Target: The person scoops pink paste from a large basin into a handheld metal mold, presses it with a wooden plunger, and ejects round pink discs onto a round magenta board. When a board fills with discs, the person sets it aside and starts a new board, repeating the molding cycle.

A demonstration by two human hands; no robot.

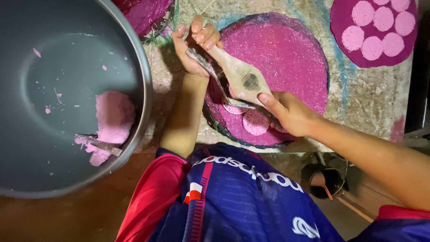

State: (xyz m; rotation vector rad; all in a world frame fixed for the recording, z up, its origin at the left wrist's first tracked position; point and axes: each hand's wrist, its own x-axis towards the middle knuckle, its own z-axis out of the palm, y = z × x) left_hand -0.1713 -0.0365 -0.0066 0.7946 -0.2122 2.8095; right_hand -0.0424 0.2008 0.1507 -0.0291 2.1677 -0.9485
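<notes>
Paddle: wooden paddle-shaped press (237,76), pale and smeared with pink, held at a slant over the near edge of the big pink tray (286,49); its narrow handle end points up toward the top of the view, its broad end down toward the person.
Left hand: left hand (197,45) has its grip curled fully round the narrow handle end, fingers wrapped over it, thumb side hidden.
Right hand: right hand (289,112) grips the broad end, thumb on top, fingers tucked beneath where I cannot see them.
Dough discs: thin pink disc (256,122) lies on the tray just under the paddle's broad end, with another pale one (235,108) half hidden beside it.
Handling, paddle: looks stiff, light and somewhat slick with paste; I would judge a hold at both ends, as now, the steadiest.
Handling, discs: they look soft, damp and easily torn; best lifted from the rim with flat fingers, not pinched in the middle.
Bowl: large grey metal bowl (145,67) at the left holds a lump of pink dough (114,116) and a small scraper (101,144).
Second tray: round dark-pink tray (340,40) at upper right carries six pale discs, well apart from the hands.
Surface: rough, paint-stained surface (371,94) carries both trays.
</notes>
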